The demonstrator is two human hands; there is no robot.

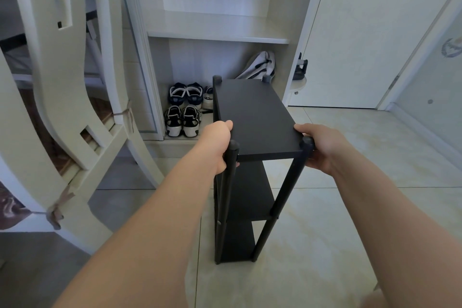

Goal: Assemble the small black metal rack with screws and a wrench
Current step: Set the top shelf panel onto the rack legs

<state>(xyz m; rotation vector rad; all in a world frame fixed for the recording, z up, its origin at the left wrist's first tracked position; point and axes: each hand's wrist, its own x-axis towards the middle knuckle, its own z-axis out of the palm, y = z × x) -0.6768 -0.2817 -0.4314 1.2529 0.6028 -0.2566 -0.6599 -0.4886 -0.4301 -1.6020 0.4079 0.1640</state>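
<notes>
Reaching forward from the bottom of the view, two bare forearms meet the rack [255, 117] at its top shelf. The left hand [217, 147] wraps the near left corner, with one digit hooked over the shelf edge beside the capped post. The right hand [322, 147] grips the near right corner, thumb lying on the shelf top and the other fingers tucked under, out of sight. Both hands hold the rack itself, and neither carries a tool.

The rack stands upright on the tiled floor [325, 207], just in front of the person. Its feet seem to touch the tile, though I cannot tell whether it is lifted a little. Three black shelves sit one above another between four round posts, each topped with a cap. A small pale spot on the near left post at the middle shelf may be a screw head.

Judged from this, the assembly looks finished or all but finished: no loose panel, post, screw or wrench shows anywhere. What is likely left is a check for wobble and setting the rack in its place.

To the left stands a pale chair [75, 107]. Beyond the rack, pairs of shoes [183, 110] lie in the bottom of an open cabinet [217, 35], a grey bag [260, 65] leans behind them, and a white door [350, 45] closes the far right
</notes>
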